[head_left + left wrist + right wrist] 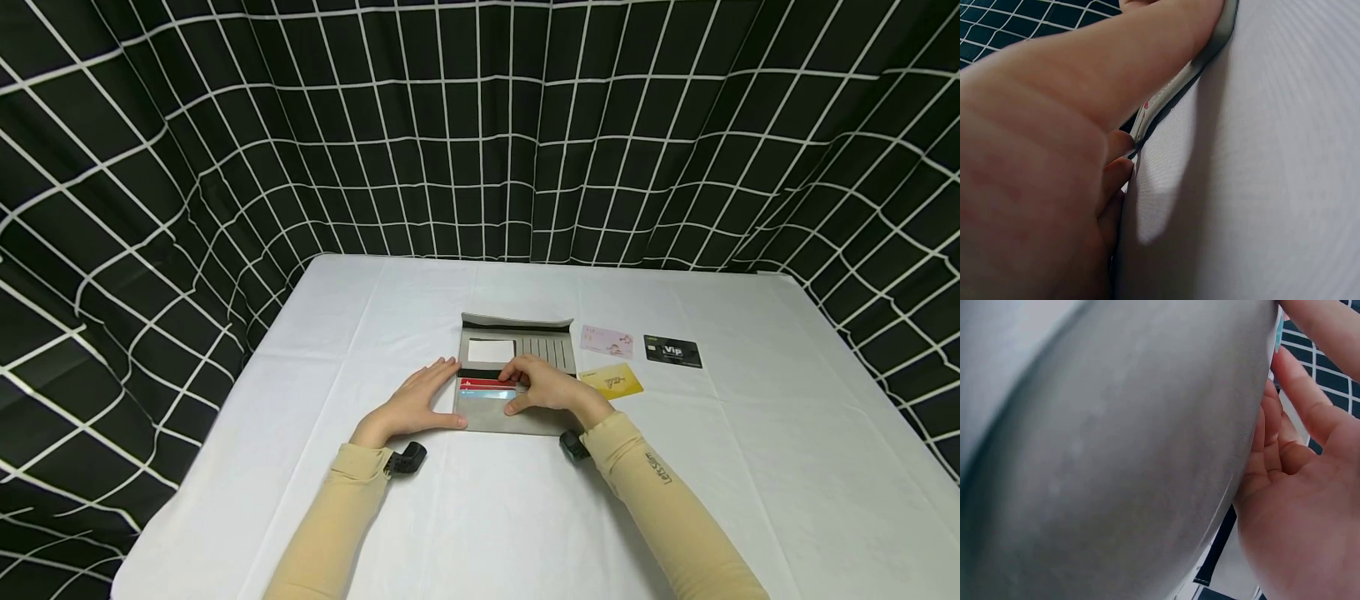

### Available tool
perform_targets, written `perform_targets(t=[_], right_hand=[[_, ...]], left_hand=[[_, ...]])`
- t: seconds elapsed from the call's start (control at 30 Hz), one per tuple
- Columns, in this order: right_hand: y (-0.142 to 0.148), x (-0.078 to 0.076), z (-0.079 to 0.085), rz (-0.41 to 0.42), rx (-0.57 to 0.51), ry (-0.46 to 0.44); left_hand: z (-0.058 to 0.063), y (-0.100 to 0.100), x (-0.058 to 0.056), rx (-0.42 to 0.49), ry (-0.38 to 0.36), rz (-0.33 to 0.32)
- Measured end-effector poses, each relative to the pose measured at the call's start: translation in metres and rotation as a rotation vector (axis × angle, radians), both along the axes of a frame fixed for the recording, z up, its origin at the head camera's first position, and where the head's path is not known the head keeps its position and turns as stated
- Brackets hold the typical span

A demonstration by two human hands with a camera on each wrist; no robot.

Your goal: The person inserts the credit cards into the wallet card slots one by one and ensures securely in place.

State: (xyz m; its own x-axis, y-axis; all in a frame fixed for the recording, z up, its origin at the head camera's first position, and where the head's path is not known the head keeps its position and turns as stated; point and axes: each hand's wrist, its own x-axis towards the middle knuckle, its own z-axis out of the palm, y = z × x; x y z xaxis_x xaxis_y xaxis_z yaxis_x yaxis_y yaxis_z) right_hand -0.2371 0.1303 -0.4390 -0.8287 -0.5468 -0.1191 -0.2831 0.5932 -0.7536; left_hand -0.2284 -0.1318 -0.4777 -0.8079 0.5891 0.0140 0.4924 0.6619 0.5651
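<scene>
Grey wallet (536, 423): lying unfolded on the white tablecloth (450, 525), right in front of me, between my hands, with the flap at its far edge tipped up a bit.
Left hand (411, 405): spread pretty wide, fingers and thumb straight, not gripping anything. Fingertips are at the wallet's left edge, thumb at its near left corner.
Right hand (547, 387): over the wallet's right half, fingers partly bent, index tip by the right end of the red cards, thumb lower down on the near panel. Honestly can't tell if I've got a card pinched or I'm only touching it.
Near panel pocket: two red cards (487, 383) peeking out one behind the other, with a light blue card (480, 395) in front of them.
Far panel: white rectangle (491, 351) on the left, a row of narrow slots (546, 347) on the right.
Loose cards: all flat, off to the wallet's right. Yellow card (613, 381) is just beside it, pink card (606, 342) farther back, black "Vip" card (672, 352) farthest right.
Sleeves: beige (330, 512), both arms.
Backdrop: black curtain (450, 125) with a white grid.
</scene>
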Motion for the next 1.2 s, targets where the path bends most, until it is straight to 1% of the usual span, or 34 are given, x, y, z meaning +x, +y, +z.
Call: perform_targets(t=[0.3,0.47,0.87,1.03,1.2], right_hand=[[0.001,-0.001,-0.001,0.027,0.000,0.036],[0.001,0.001,-0.001,0.040,0.013,0.050],[0.001,0.008,0.002,0.033,0.108,0.077],[0.003,0.010,0.003,0.046,0.084,0.077],[0.010,0.011,0.003,0.037,0.060,0.086]], left_hand=[[0.001,-0.001,0.000,0.005,0.004,-0.003],[0.001,-0.001,0.000,-0.003,-0.005,0.000],[-0.001,0.000,0.001,0.001,-0.002,-0.001],[-0.002,0.000,0.001,-0.001,0.004,0.000],[-0.003,0.000,0.000,0.002,0.008,-0.003]])
